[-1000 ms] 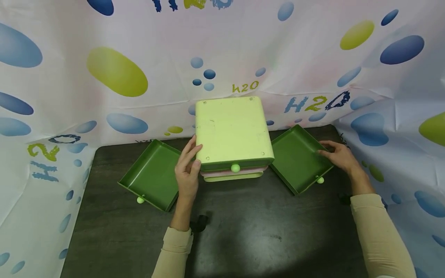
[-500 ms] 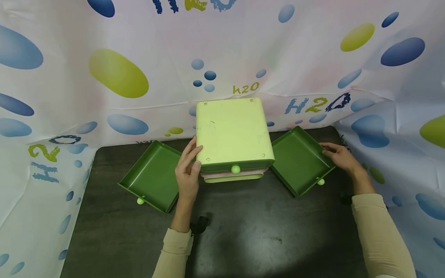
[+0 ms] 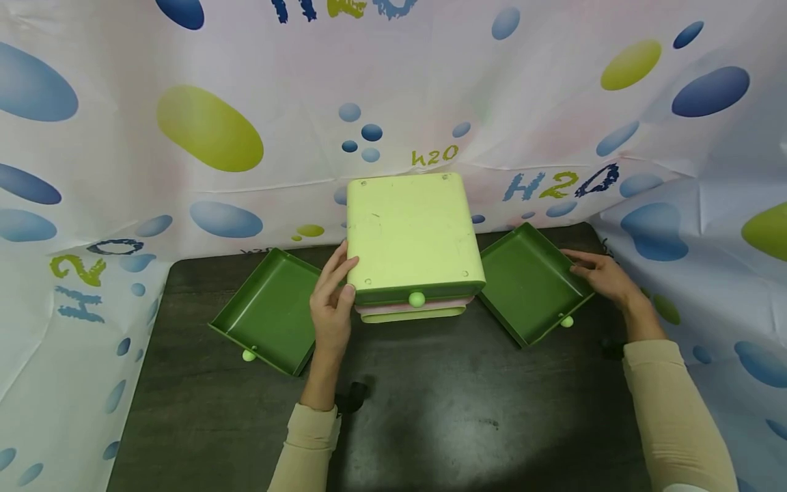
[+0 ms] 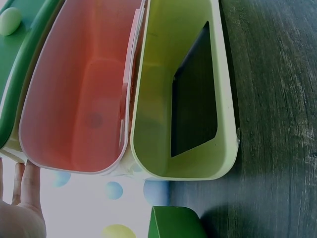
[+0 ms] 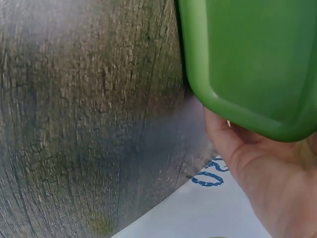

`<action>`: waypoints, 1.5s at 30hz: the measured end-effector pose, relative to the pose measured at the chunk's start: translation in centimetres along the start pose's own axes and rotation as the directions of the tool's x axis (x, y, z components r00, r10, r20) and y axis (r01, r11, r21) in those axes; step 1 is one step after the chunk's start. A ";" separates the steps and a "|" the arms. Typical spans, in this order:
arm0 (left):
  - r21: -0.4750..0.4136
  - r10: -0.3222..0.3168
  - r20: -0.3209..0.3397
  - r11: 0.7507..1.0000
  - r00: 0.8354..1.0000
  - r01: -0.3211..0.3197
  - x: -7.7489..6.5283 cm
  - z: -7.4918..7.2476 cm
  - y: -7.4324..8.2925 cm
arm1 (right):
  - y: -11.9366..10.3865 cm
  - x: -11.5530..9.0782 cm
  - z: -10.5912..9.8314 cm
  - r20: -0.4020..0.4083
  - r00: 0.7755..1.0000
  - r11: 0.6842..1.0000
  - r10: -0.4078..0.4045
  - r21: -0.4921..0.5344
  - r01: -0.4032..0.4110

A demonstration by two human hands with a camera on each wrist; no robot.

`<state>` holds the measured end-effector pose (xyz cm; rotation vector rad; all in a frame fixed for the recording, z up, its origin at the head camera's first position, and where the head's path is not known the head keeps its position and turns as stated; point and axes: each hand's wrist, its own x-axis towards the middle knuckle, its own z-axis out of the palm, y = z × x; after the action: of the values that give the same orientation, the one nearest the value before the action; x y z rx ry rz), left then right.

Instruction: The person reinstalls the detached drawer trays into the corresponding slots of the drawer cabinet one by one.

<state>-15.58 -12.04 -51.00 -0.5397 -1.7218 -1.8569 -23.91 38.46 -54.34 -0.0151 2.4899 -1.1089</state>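
A stacked drawer unit [image 3: 410, 229] stands mid-table with a pale yellow-green top. In its top tier is a green drawer front with a round knob [image 3: 417, 299]. The left wrist view shows a pink tier [image 4: 94, 99] and a yellow-green tier [image 4: 153, 114] below it, both without drawers. My left hand [image 3: 332, 304] rests on the unit's left side, fingers extended and thumb by the front corner. My right hand [image 3: 605, 277] holds the side wall of the right green drawer [image 3: 530, 283], thumb at the rim. In the right wrist view, fingers [image 5: 223, 134] go partly behind that drawer.
Another green drawer [image 3: 270, 311] with a knob lies angled on the dark wood-grain table [image 3: 424, 410], left of the unit and partly behind my left hand. A white sheet with coloured blobs [image 3: 209, 128] and H2O lettering hangs behind the table and along its sides.
The right drawer has shifted slightly to the right along with my right hand, whose thumb has drawn back from inside the drawer toward its rim. My left hand and the unit stay put.
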 end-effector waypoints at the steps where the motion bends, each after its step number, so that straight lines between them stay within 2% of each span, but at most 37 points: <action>1: 0.002 -0.002 0.002 1.000 1.000 0.002 0.0 0.0 0.0 | 0.0 0.0 0.0 -0.001 1.000 1.000 0.000 0.001 0.000; 4: 0.007 -0.011 0.013 1.000 1.000 0.011 0.1 -0.2 0.1 | -0.1 -0.1 0.0 -0.008 1.000 1.000 -0.004 -0.006 0.004; 12: 0.021 -0.013 -0.006 1.000 1.000 0.014 -0.1 -1.4 0.7 | -0.7 0.3 1.2 0.007 0.998 0.998 -0.060 0.017 0.060; 30: -0.010 -0.026 0.019 1.000 0.999 0.026 0.2 -0.4 0.4 | -0.7 -2.0 0.3 0.043 0.998 0.999 -0.038 -0.015 0.039; 45: -0.014 -0.027 0.023 1.000 0.999 0.027 0.2 -0.2 0.4 | 0.5 -3.7 0.4 0.045 0.997 0.991 -0.057 0.124 0.051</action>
<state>-15.50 -12.26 -50.56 -0.5482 -1.7397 -1.8904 -20.25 39.16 -53.64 -0.0739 2.3874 -1.2678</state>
